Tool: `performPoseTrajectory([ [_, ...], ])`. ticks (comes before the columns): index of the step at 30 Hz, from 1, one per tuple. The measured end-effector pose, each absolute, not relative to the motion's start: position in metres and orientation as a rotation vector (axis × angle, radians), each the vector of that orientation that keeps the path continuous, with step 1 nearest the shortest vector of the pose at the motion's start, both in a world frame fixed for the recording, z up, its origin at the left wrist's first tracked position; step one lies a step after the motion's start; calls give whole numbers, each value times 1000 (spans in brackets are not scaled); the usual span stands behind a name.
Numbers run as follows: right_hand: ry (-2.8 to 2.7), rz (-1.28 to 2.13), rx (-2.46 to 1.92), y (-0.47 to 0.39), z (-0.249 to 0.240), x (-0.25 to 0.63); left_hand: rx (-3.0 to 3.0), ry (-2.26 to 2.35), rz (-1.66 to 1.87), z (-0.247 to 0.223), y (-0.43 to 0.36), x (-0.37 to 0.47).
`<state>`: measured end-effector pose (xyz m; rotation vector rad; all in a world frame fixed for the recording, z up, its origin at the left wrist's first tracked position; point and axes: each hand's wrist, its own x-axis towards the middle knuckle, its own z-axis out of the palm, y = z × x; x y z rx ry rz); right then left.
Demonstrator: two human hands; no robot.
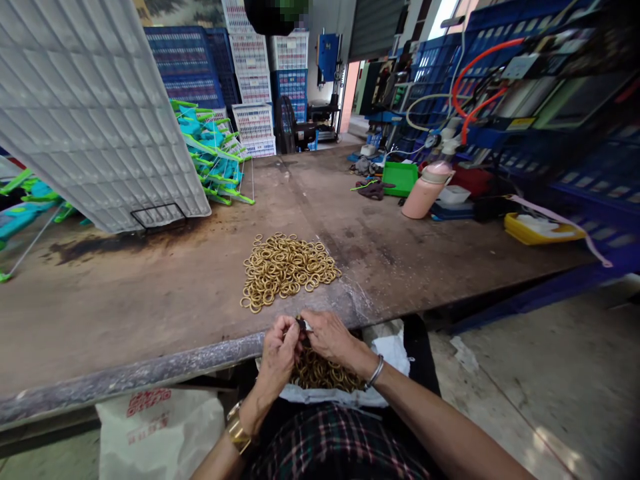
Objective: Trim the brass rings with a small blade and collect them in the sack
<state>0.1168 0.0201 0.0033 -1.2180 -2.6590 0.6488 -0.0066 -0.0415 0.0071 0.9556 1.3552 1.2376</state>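
My left hand (281, 351) and my right hand (329, 335) meet just off the table's front edge, fingers pinched together. Between the fingertips is a small dark thing (301, 324), too small and too covered to name. Below them, a heap of brass-coloured rings (327, 375) lies in an open white sack (395, 353) on the lap, partly hidden by both hands. Directly ahead on the table, a loose pile of similar rings (289, 268) is spread out, not touched by either hand.
A grey ribbed panel (105, 113) leans at the left of the wooden table (190, 287), beside green and turquoise plastic parts (213, 153). On the right stand a pink bottle (425, 193), a green tray (401, 177) and a yellow tray (543, 230). A printed bag (165, 433) hangs below left.
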Motion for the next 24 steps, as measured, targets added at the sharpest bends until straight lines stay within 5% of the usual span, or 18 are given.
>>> performPoseTrajectory([
  [24, -2531, 223, -1676, 73, -5, 104, 269, 943, 1265, 12, -45, -11],
])
